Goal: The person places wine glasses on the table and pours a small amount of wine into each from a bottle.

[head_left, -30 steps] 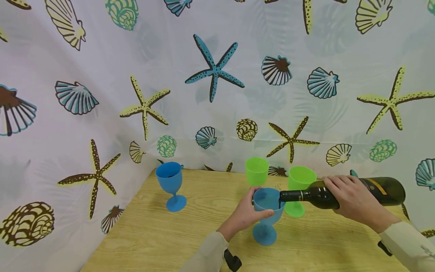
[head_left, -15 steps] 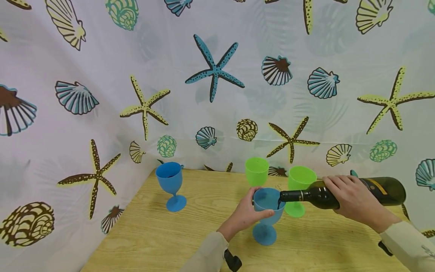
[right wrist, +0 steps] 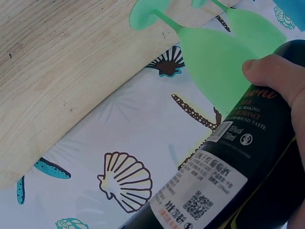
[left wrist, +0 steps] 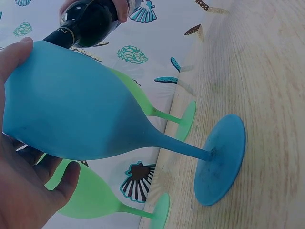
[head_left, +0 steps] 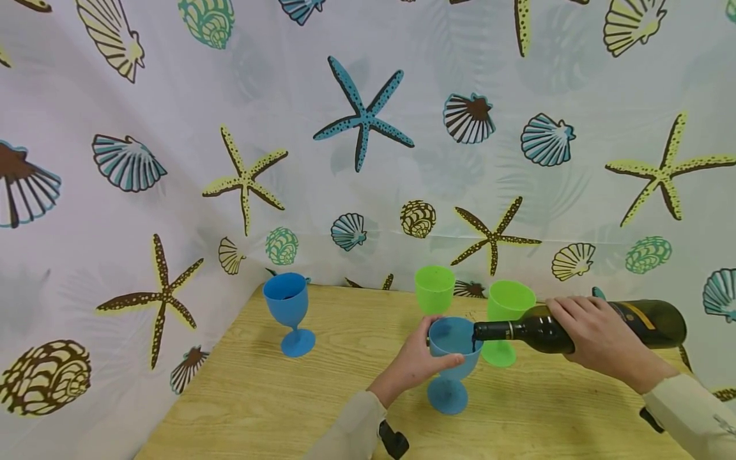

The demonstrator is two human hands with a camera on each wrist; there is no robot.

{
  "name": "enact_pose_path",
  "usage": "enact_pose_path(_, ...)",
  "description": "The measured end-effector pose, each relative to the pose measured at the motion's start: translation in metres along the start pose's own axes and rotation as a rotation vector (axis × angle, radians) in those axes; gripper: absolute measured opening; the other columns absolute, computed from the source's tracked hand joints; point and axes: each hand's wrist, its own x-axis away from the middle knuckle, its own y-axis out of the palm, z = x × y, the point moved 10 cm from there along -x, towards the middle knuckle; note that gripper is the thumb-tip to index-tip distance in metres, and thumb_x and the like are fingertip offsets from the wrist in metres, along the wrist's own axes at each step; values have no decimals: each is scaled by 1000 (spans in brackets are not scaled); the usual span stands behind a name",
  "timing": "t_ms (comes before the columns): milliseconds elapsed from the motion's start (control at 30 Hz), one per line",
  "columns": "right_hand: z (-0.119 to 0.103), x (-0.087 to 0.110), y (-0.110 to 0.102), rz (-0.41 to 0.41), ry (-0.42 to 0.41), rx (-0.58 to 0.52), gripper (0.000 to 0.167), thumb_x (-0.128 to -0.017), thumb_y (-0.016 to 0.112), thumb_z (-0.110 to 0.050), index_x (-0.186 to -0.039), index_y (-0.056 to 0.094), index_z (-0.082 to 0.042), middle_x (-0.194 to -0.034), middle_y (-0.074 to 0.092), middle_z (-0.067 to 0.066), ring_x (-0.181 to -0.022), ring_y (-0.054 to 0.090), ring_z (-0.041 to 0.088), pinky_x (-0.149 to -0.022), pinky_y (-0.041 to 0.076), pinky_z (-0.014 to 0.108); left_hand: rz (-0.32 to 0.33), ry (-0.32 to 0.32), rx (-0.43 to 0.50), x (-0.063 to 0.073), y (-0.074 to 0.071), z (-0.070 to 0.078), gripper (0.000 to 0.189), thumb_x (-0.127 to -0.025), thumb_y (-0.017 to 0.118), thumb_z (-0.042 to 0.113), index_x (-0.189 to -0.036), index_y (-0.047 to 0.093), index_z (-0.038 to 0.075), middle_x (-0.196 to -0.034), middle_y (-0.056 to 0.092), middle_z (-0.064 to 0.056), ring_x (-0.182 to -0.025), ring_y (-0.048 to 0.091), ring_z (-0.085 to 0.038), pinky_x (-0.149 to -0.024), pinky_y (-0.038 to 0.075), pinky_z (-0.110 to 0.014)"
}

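Observation:
My left hand [head_left: 416, 361] holds the bowl of a blue goblet [head_left: 454, 364], thumb on the near side and fingers round the far side. The goblet stands upright, its foot on the table in the left wrist view. My right hand [head_left: 600, 335] grips a dark wine bottle [head_left: 661, 322] round its body, tipped nearly level with its neck pointing left. The bottle's mouth is over the goblet's rim, and a thin dark stream runs from it into the bowl. A white label [right wrist: 198, 191] shows on the bottle in the right wrist view. How full the goblet is, I cannot tell.
Two green goblets, one at the back [head_left: 434, 291] and one [head_left: 500, 353] partly behind the bottle, stand beyond the blue one. Another blue goblet [head_left: 287, 306] with something dark inside stands at the table's [head_left: 276, 409] back left. A curtain [head_left: 391, 185] printed with shells and starfish hangs behind.
Both hands, the goblet and the bottle stay in place. The dark stream at the bottle's mouth shifts slightly and keeps running; the head view moves very slightly.

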Motion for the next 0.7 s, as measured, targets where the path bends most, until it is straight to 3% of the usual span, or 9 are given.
enact_pose_path(700,-1,-4,2,18,-14,-22,93,-39,92,-21,-120,54,5,-104,59,19,-87,58,36,-71,47,52,-9,10,3,0,0,1,80,-82,72,43,-145,31,16,-139,42,-8,-126,43,-29,-94,44,-47)
